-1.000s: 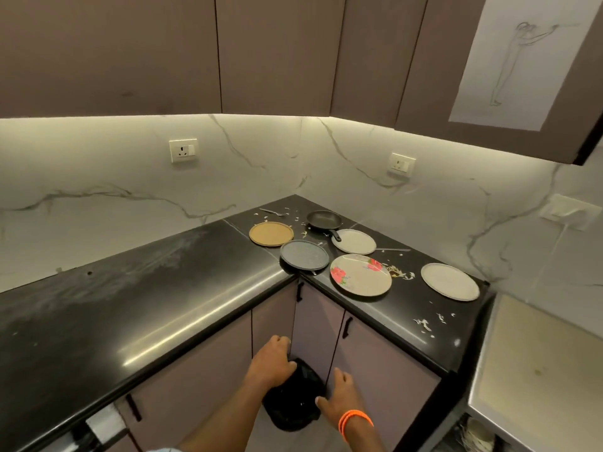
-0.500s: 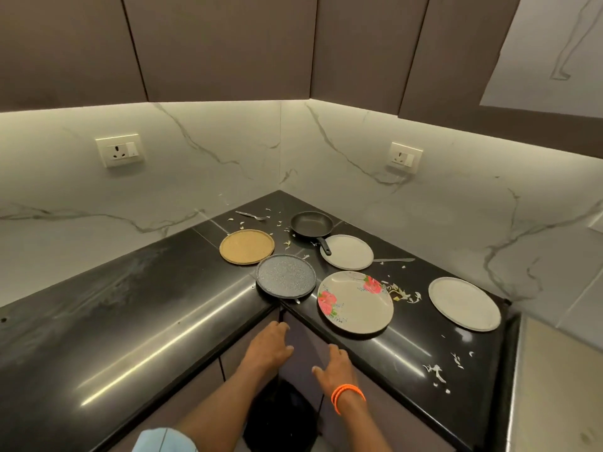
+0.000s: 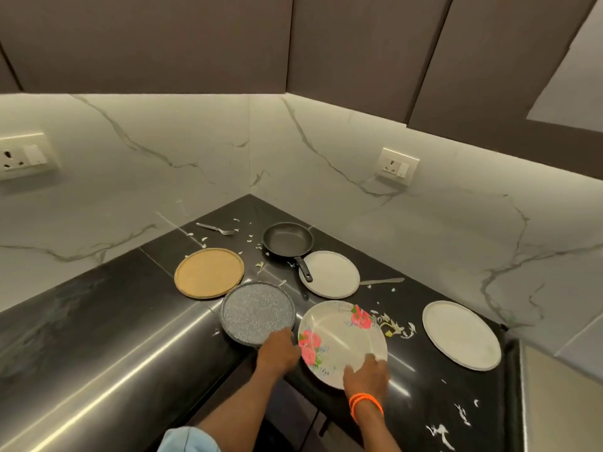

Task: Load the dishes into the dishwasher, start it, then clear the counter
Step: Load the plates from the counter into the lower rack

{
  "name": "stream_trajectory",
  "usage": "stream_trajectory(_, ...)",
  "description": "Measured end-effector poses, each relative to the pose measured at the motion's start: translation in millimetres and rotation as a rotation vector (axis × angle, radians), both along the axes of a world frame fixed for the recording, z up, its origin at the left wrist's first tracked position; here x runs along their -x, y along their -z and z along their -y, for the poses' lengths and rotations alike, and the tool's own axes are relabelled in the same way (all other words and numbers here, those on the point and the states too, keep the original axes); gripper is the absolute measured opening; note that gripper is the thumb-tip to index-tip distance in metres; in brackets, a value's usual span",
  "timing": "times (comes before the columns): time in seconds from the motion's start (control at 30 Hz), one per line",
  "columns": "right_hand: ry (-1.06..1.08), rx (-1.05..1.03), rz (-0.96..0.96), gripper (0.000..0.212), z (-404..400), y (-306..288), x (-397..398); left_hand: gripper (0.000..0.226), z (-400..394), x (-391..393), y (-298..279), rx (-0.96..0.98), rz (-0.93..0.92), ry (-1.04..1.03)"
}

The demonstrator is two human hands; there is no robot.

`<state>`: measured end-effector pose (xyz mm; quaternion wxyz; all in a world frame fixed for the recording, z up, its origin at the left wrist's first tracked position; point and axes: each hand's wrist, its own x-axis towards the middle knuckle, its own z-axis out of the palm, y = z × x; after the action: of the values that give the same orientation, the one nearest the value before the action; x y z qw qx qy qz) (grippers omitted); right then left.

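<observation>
Several dishes lie on the black corner counter (image 3: 98,324): a tan plate (image 3: 208,272), a grey speckled plate (image 3: 256,313), a floral plate (image 3: 339,337), two white plates (image 3: 332,272) (image 3: 461,334) and a black frying pan (image 3: 287,239). A fork (image 3: 215,228) lies at the back and a knife (image 3: 381,281) beside the middle white plate. My left hand (image 3: 277,353) sits at the grey plate's near rim, right by the floral plate's left edge; its finger curl is unclear. My right hand (image 3: 365,373), with an orange wristband, rests on the floral plate's near right rim, fingers spread.
White food scraps (image 3: 391,326) are scattered over the counter among the dishes and near the front right (image 3: 440,432). Marble walls with sockets (image 3: 398,166) close off the corner under dark upper cabinets. A pale steel surface (image 3: 561,402) adjoins the counter on the right.
Both hands rose from the dark bin below the counter edge up onto the counter, reaching the grey and floral plates. The camera moved closer and tilted down.
</observation>
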<state>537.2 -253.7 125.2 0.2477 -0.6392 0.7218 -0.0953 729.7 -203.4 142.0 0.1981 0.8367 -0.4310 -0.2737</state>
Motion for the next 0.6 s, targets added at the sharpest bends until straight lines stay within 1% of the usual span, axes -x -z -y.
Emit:
stream_trajectory(0.07,0.135,-0.059,-0.014,0.057,10.4,3.9,5.3,0.023,15.3,-1.6,7.4,0.001,-0.033,0.001)
stream_trajectory(0.13,0.248,-0.109,0.023,0.061,20.2,13.1,11.7,0.021,31.4,-3.0,21.3,-0.019,-0.070,-0.006)
stream_trajectory(0.27,0.378,-0.111,0.218,0.060,37.8,28.5,20.9,0.019,57.0,-3.4,33.3,-0.030,-0.170,-0.062)
stream_trajectory(0.33,0.388,-0.110,0.292,0.057,46.8,35.5,24.1,0.021,67.6,-3.2,41.0,-0.028,-0.170,-0.090)
stream_trajectory(0.47,0.385,-0.163,0.374,0.043,56.5,41.7,33.3,0.033,86.0,-5.4,54.0,-0.068,-0.187,-0.157)
stream_trajectory(0.53,0.391,-0.176,0.411,0.037,53.5,34.1,42.1,0.045,95.8,-4.2,56.7,-0.076,-0.250,-0.180)
stream_trajectory(0.6,0.365,-0.174,0.451,0.037,53.8,30.0,52.6,0.055,103.9,-2.9,57.0,-0.086,-0.342,-0.208)
